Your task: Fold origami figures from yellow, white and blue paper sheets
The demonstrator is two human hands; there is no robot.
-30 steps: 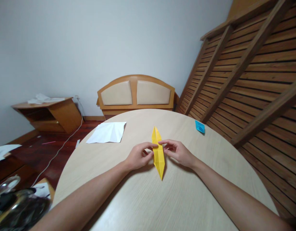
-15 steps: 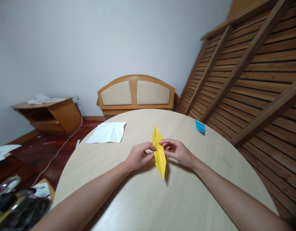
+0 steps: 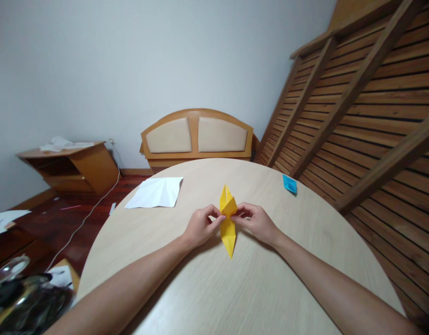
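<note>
A piece of folded yellow paper (image 3: 228, 235), long and pointed at both ends, is held up over the round table. My left hand (image 3: 204, 224) pinches its left edge near the middle between thumb and fingers. On the opposite edge, my right hand (image 3: 254, 222) has the same kind of pinch. The paper is narrow where the fingertips meet it. Above them a flap stands out toward me, and the lower point hangs toward the near side of the table. My fingertips hide part of the creases at the middle.
A creased white paper sheet (image 3: 157, 192) lies at the table's (image 3: 186, 288) far left. Toward the far right edge is a small folded blue paper (image 3: 289, 184). Wooden slats (image 3: 368, 121) lean at the right. A headboard (image 3: 197, 135) stands behind the table.
Both hands have shifted their hold to pinches at the middle of the yellow paper. A flap now stands out at its upper half, and the waist has become narrower.
</note>
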